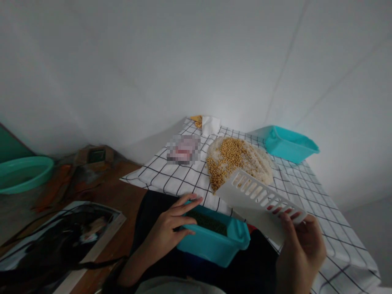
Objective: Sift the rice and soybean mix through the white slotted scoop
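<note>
On my lap sits a teal plastic bin [211, 247] with small dark green grains [208, 222] inside, perhaps mung beans. My left hand [167, 224] holds the bin's left end, fingers spread over the rim. My right hand [301, 241] grips a white slotted plastic panel [251, 204] by its slotted edge, the thumb on the near side and fingertips showing through the slots. The panel is tilted above the table edge, to the right of the bin. Beyond it lies a heap of yellow soybeans [232, 151] and white rice [260, 165], partly hidden by the panel.
A white checked cloth [171, 175] covers the table. Another teal bin [289, 145] stands at the back right. A blurred pinkish object [183, 150] and a white cloth or paper [210, 125] lie toward the back. Floor at left holds a green basin [27, 185] and a box [104, 241].
</note>
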### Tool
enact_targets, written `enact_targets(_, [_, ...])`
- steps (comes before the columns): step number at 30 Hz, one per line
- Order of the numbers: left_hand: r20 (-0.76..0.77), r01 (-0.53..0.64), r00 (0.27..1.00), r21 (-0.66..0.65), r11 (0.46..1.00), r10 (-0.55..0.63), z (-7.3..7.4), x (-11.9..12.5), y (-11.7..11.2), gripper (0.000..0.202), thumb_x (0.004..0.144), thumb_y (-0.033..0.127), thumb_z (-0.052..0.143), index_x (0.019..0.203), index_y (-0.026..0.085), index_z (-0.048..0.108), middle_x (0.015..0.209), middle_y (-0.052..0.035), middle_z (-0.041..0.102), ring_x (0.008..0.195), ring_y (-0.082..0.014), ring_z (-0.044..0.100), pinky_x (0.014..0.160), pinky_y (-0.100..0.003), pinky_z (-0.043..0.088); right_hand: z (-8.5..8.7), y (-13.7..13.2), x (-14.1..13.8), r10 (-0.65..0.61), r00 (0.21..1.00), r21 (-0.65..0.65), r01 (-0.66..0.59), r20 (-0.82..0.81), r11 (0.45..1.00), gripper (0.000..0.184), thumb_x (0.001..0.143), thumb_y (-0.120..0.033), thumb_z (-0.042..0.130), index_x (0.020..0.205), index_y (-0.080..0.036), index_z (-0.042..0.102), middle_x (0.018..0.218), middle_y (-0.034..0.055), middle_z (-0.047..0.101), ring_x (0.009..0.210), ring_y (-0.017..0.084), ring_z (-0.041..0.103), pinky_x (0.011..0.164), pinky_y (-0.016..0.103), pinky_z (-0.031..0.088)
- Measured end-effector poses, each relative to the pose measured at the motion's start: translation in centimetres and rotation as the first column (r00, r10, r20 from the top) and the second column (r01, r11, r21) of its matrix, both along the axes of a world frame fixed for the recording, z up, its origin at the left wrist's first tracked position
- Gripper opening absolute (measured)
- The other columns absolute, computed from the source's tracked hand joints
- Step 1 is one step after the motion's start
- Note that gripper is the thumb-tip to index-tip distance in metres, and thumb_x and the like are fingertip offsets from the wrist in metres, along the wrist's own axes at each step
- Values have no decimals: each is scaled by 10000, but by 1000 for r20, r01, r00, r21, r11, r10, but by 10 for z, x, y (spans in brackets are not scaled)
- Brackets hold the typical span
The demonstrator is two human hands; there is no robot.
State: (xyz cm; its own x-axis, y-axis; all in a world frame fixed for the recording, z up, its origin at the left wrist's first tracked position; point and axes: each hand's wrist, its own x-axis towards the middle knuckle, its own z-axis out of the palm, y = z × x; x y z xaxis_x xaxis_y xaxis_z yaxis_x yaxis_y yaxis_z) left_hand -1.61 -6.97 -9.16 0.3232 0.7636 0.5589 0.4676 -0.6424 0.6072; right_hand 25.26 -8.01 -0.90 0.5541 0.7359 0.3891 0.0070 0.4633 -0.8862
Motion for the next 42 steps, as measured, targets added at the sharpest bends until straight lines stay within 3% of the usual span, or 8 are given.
enact_targets(5, [5,7,1000,-10,1000,-7,-2,0,0,195,816,29,660,831,197,759,1392,-103,629,1410,-280,461,1136,-447,448,-6,9,2,-18,1000,109,17,13,994,263,715,-245,828,749,-173,578,738,-32,657,721,146,691,714,295,556])
enact_targets(10, [10,18,1000,-15,1000,-18,-3,-1,1,191,807,24,676,836,194,761,1402,-102,621,1417,-273,450,1142,-427,436,-7,7,4,-47,997,70,43,58,997,265,722,-267,827,740,-167,583,755,-13,680,704,144,686,679,281,547])
enact_targets(15, [16,14,1000,-23,1000,-14,-3,0,0,203,793,4,677,819,190,755,1400,-99,623,1414,-268,453,1148,-409,428,-5,8,8,11,999,140,-18,46,990,243,719,-208,815,710,-168,575,703,-36,645,678,123,668,689,262,541])
enact_targets(20, [17,16,1000,-14,1000,-15,-4,0,0,197,788,6,696,821,193,749,1396,-99,628,1414,-272,448,1152,-421,420,-8,12,13,-111,993,152,117,-50,981,248,702,-197,819,723,-178,572,747,-36,645,714,124,661,737,277,544])
enact_targets(24, [14,16,1000,-9,1000,-15,-4,-1,0,188,783,12,710,816,193,749,1390,-105,632,1412,-276,448,1151,-429,417,-7,15,13,-161,985,78,166,-70,983,243,707,-207,817,763,-185,581,796,-28,647,783,126,658,780,273,526])
enact_targets(29, [14,21,1000,-11,1000,-21,-4,-1,-1,185,778,18,718,823,194,755,1392,-104,631,1401,-275,461,1141,-416,431,-2,35,4,-92,996,74,91,2,993,259,721,-283,803,759,-189,565,797,-22,655,752,130,653,735,272,519])
enact_targets(34, [31,13,999,8,1000,-13,-7,-1,-2,185,790,20,706,834,193,756,1385,-108,636,1409,-267,456,1139,-411,436,0,52,-3,74,992,71,-82,101,994,251,756,-293,776,753,-194,546,786,-24,645,752,126,637,733,270,497])
enact_targets(42, [21,14,1000,15,1000,-14,-9,1,0,191,817,20,676,842,196,744,1411,-100,614,1424,-257,436,1148,-419,424,-3,45,0,130,988,117,-139,83,983,219,776,-265,769,767,-195,562,778,-27,654,753,149,671,769,328,522])
